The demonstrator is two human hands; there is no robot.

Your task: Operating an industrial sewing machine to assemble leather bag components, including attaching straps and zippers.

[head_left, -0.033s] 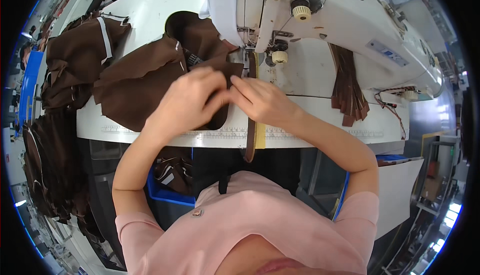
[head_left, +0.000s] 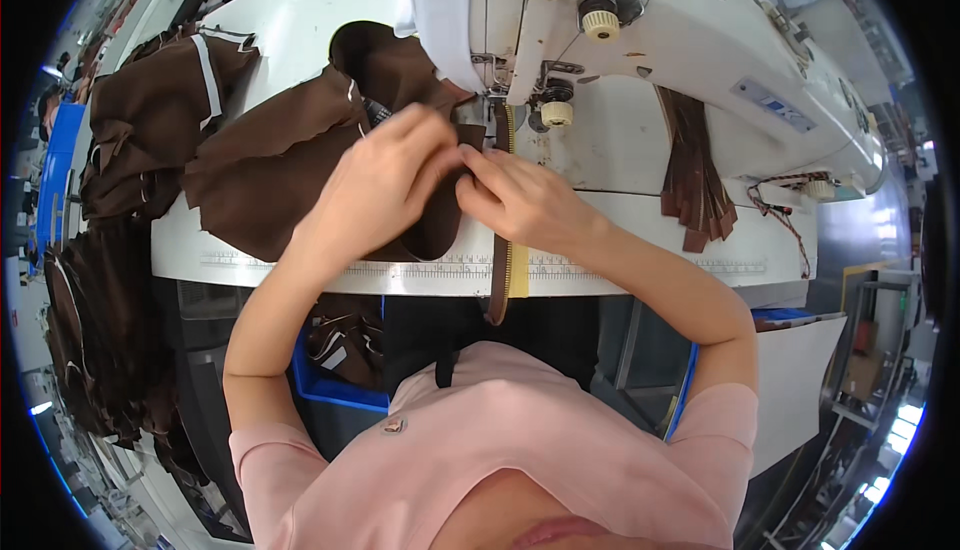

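A brown fabric piece lies folded on the white sewing table, its right edge close to the needle area of the sewing machine. Over that edge my left hand is closed, fingers curled; what its fingertips hold is hidden. Right against them, my right hand pinches at the fabric edge with thumb and forefinger. A brown zipper tape with gold-coloured teeth runs from the machine's foot past my right fingers and hangs over the table's front edge. Behind my left hand, a dark printed label partly shows on the fabric.
More brown pieces with white strips are heaped at the left, hanging off the table. A fan of brown strips lies under the machine arm. A ruler strip follows the front edge. Below sits a blue bin with brown fabric.
My left hand has risen slightly, away from me, with its wrist tilted. A gap has opened between the left palm and my right thumb. The fabric and zipper have hardly moved.
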